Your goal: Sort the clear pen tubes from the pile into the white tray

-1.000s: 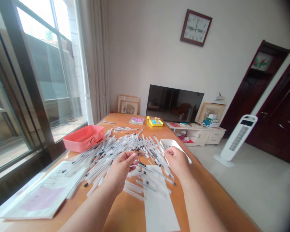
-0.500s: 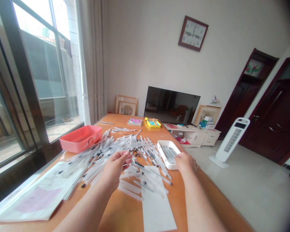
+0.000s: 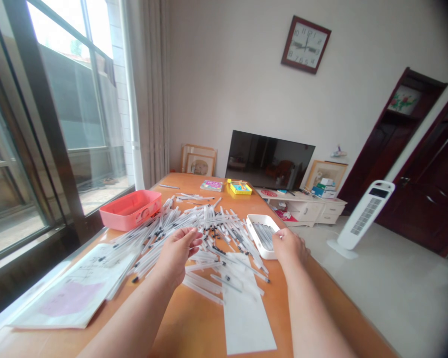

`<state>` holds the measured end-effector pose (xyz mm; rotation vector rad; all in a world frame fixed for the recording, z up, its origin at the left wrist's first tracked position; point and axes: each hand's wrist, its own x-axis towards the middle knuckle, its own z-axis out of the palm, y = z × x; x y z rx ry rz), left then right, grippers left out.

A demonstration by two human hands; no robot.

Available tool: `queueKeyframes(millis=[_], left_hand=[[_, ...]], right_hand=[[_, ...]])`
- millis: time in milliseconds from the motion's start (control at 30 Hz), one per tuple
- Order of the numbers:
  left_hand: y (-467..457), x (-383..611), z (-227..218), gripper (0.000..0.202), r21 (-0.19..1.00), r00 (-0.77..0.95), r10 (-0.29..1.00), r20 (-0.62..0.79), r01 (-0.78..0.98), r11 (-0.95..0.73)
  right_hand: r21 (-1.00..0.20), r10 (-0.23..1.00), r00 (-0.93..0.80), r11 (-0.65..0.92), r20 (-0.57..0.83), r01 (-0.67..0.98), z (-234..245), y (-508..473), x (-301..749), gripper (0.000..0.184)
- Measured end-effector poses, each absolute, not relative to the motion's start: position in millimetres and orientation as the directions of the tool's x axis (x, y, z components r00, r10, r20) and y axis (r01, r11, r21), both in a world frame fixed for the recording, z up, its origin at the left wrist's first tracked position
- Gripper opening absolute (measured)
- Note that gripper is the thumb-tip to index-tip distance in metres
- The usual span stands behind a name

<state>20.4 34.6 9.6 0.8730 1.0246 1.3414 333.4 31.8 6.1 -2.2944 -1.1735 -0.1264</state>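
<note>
My left hand (image 3: 181, 251) hovers over the near part of a loose heap of clear pen barrels (image 3: 186, 219), its thumb and fingertips pinched together. Anything in that pinch is too small to make out. My right hand (image 3: 290, 246) is at the right side of a white box (image 3: 262, 251), fingers curled and thumb by the rim. Whether it grips the rim or a pen is hidden. Inside the box, several grey pens (image 3: 263, 234) lie side by side. Small black caps are scattered through the heap. Between my forearms lies a white paper strip (image 3: 246, 318), with a few barrels across its far end.
A pink bin (image 3: 130, 211) stands at the left table edge. Nearer me is a paper booklet (image 3: 70, 293). A small book (image 3: 211, 185) and a yellow box (image 3: 239, 187) sit at the far end. Beyond are a television (image 3: 271, 159) and a white tower fan (image 3: 369, 214).
The view has shifted slightly, so the scene sits a little farther right. Both hands keep about the same places, the left pinched and the right at the white box.
</note>
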Motion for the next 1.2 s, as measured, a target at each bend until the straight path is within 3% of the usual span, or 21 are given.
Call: queueKeyframes(millis=[133, 267, 367, 467, 767, 967, 1200], left_hand=[[35.3, 16.2, 11.4, 0.034, 0.932, -0.076, 0.994, -0.080, -0.358, 0.048], [37.3, 11.2, 12.2, 0.033, 0.926, -0.110, 0.990, -0.084, -0.377, 0.036], [39.4, 8.1, 12.1, 0.032, 0.917, -0.133, 0.987, -0.087, -0.398, 0.027], [41.2, 6.0, 11.8, 0.030, 0.909, -0.148, 0.986, -0.080, -0.417, 0.011], [41.1, 5.0, 12.0, 0.031, 0.901, -0.151, 0.985, -0.081, -0.434, 0.008], [40.2, 6.9, 12.9, 0.032, 0.910, -0.145, 0.987, -0.068, -0.414, 0.002], [38.9, 10.0, 11.0, 0.033, 0.926, -0.149, 0.985, -0.088, -0.376, 0.026]], right_hand=[[-0.516, 0.762, 0.460, -0.195, 0.457, 0.834, 12.6, 24.9, 308.2, 0.022], [-0.612, 0.878, 0.255, 0.054, 0.406, 0.789, 7.5, 21.0, 279.0, 0.018], [-0.630, 0.945, 0.072, 0.156, 0.320, 0.761, -4.9, 21.2, 265.8, 0.014], [-0.616, 0.974, -0.005, 0.147, 0.227, 0.774, -16.6, 24.0, 262.5, 0.009], [-0.588, 0.999, 0.023, -0.001, 0.030, 0.809, -14.3, 22.8, 261.8, 0.004], [-0.601, 0.999, -0.032, 0.030, 0.008, 0.798, -17.4, 20.4, 258.0, 0.003], [-0.530, 0.998, -0.033, 0.055, 0.050, 0.846, -24.2, 22.1, 247.6, 0.008]])
